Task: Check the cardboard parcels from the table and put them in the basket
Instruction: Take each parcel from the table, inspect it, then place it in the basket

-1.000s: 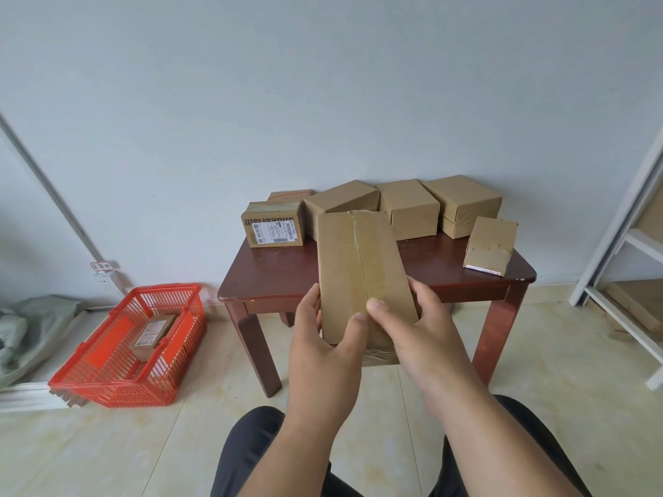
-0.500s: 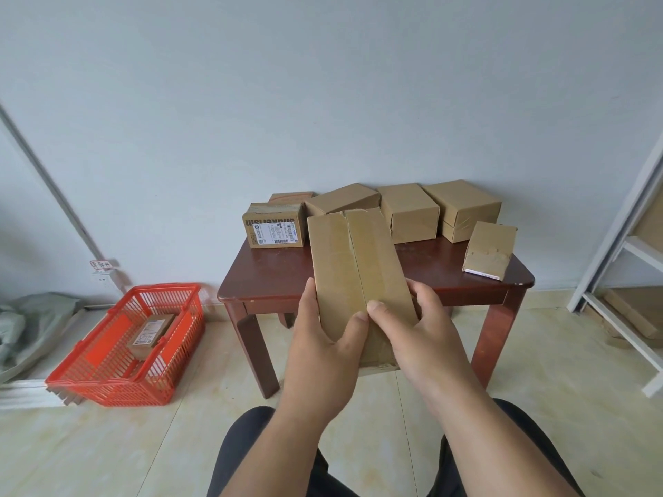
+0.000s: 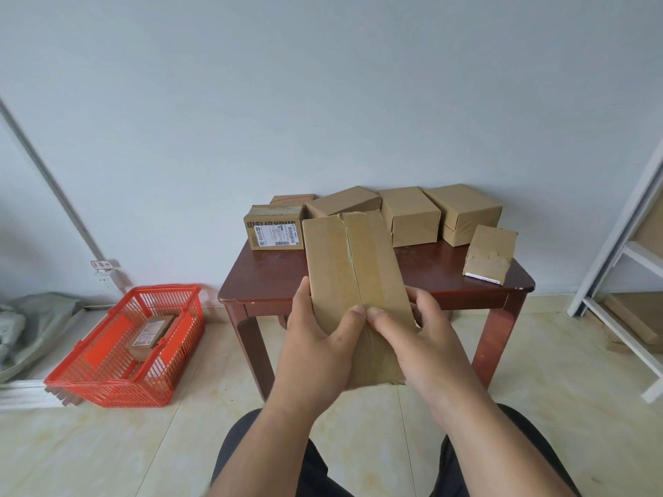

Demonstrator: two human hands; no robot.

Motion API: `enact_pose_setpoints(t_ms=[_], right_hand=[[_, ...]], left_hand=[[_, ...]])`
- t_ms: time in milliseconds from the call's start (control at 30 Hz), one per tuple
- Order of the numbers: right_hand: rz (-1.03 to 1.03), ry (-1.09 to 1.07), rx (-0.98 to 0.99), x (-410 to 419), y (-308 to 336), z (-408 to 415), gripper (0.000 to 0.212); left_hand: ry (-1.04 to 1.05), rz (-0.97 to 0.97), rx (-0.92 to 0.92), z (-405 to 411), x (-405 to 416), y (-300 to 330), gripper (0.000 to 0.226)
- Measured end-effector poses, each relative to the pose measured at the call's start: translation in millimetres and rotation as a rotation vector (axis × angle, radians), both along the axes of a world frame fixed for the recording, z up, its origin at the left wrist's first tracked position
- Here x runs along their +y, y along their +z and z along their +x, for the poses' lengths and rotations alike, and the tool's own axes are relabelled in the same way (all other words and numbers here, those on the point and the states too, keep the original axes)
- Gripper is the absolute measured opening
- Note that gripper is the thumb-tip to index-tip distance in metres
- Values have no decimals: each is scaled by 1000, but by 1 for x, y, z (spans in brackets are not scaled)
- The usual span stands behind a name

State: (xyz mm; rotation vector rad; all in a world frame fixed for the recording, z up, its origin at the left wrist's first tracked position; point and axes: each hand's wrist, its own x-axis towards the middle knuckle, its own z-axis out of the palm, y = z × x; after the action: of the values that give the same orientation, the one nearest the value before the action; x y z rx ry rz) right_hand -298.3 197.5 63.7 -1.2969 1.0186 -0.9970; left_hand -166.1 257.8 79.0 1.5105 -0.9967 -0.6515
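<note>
A long taped cardboard parcel (image 3: 353, 267) is held upright in front of the table, its taped seam facing me. My left hand (image 3: 317, 347) grips its lower left side and my right hand (image 3: 419, 344) grips its lower right; both thumbs lie on the front, almost touching at the seam. Several more cardboard parcels stand on the dark red table (image 3: 430, 274): a labelled one (image 3: 274, 231) at the left, plain ones (image 3: 410, 217) along the back, a small one (image 3: 491, 252) at the right edge. The red basket (image 3: 107, 382) on the floor to the left holds one small parcel (image 3: 150, 335).
A white shelf frame (image 3: 624, 252) with cardboard on its low shelf stands at the right. Grey-green bags (image 3: 32, 321) lie at the far left behind the basket. A white conduit (image 3: 53, 181) runs slantwise down the wall. My knees are below, over pale floor tiles.
The parcel has tilted slightly leftward and shifted down a little in my hands. My two thumbs have slid together at the seam.
</note>
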Motion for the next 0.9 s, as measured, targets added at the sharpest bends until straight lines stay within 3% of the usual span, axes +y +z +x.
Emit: enact_pose_setpoints(t_ms=[167, 300, 433, 767, 900], right_hand=[[12, -3, 68, -6, 0, 1, 37], [3, 15, 76, -2, -3, 3, 39], [-5, 8, 45, 2, -3, 4, 32], [-1, 5, 172, -4, 8, 4, 37], [0, -2, 166, -2, 4, 5, 41]], left_hand=[[32, -8, -34, -5, 5, -11, 53], [37, 30, -23, 0, 8, -13, 47], [52, 48, -13, 6, 3, -5, 61], [45, 45, -53, -2, 3, -7, 39], [53, 50, 5, 4, 3, -7, 63]])
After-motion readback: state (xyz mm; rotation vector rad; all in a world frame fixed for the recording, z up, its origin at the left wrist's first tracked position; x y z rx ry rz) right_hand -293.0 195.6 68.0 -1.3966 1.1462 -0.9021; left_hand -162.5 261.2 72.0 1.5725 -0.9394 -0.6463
